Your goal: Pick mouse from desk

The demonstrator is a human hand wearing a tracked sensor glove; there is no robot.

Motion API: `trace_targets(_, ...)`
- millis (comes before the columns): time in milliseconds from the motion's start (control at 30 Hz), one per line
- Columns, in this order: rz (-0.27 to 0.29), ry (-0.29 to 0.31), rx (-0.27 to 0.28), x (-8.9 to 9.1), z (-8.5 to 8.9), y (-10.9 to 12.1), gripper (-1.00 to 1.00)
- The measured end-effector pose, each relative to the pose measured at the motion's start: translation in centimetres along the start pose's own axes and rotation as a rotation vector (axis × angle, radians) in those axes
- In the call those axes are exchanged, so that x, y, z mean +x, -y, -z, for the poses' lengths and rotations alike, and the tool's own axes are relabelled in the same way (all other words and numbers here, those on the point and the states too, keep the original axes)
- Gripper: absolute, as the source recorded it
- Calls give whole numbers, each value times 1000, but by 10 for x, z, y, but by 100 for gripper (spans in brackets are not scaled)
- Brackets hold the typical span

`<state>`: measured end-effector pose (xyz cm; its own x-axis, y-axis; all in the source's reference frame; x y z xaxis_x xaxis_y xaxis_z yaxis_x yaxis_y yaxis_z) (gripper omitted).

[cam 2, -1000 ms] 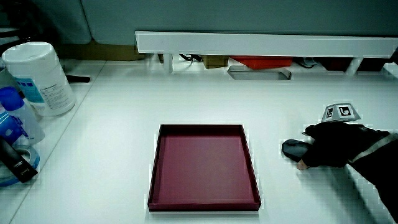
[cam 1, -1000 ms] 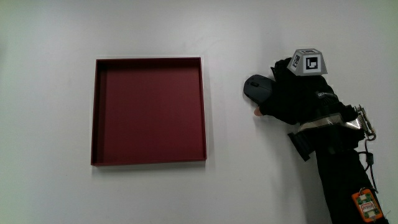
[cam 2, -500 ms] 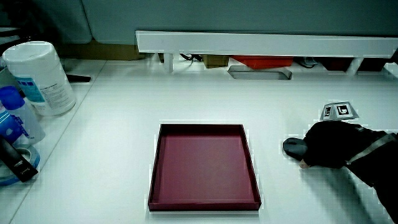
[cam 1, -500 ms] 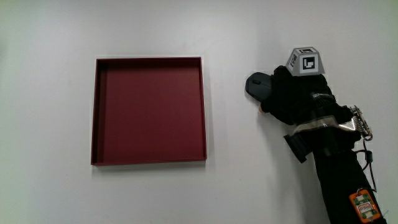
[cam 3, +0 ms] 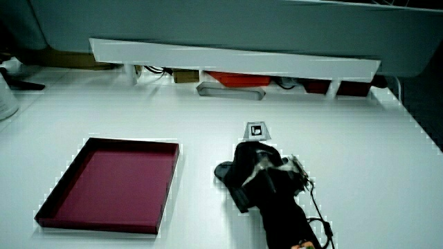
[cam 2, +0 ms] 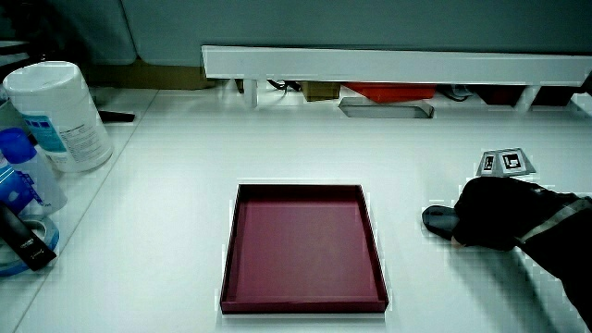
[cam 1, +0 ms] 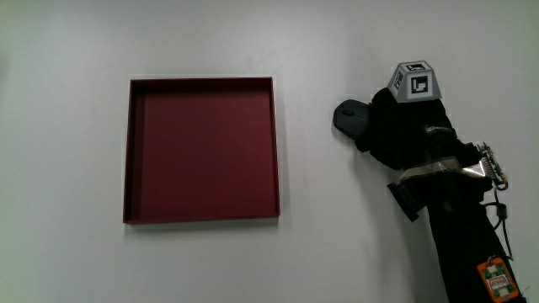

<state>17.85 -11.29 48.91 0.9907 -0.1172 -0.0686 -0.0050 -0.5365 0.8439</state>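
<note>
Your tray (cam 1: 200,150) sits flat on the table (cam 1: 67,50), dark red and shallow; in both side views (cam 2: 303,248) (cam 3: 107,183) nothing lies in it. In a side view a white canister (cam 2: 57,113) and a blue bottle (cam 2: 20,180) stand at the table's edge, well apart from the tray. Beside the tray lies the mouse (cam 1: 349,115), dark grey, resting on the table (cam 2: 437,218) (cam 3: 223,172). Your hand (cam 1: 396,130) covers most of it, fingers curled down over its body, the cube (cam 1: 415,82) facing up.
</note>
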Motion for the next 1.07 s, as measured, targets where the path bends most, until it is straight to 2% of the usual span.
trace_targets(33,17,10,13,1,-1,1,100)
trace_targets(167,-10,1,30,0,-11,14,100)
trace_targets(200,-26,2,47,-1,-15,19,100)
trace_targets(233,-24,-4,34,-2,-18,23,100)
trace_targets(267,-24,6,64,-4,-22,30,100)
trace_targets(333,-38,7,63,-7,-27,38,100)
trace_targets(433,-55,29,107,-17,-36,53,100)
trace_targets(500,-95,24,107,-25,-40,62,100)
trace_targets(533,-87,39,126,-29,-42,66,100)
trace_targets(600,-148,38,125,-40,-47,75,100)
trace_targets(700,-153,75,172,-56,-53,87,100)
trace_targets(767,-197,73,176,-66,-57,94,100)
trace_targets(833,-215,82,205,-76,-60,101,100)
trace_targets(867,-245,84,176,-81,-60,101,100)
trace_targets(900,-257,90,193,-87,-63,106,100)
trace_targets(933,-299,85,149,-92,-61,103,100)
trace_targets(967,-277,102,200,-98,-64,109,100)
trace_targets(1000,-282,114,221,-104,-67,113,100)
trace_targets(1067,-294,130,226,-114,-69,116,100)
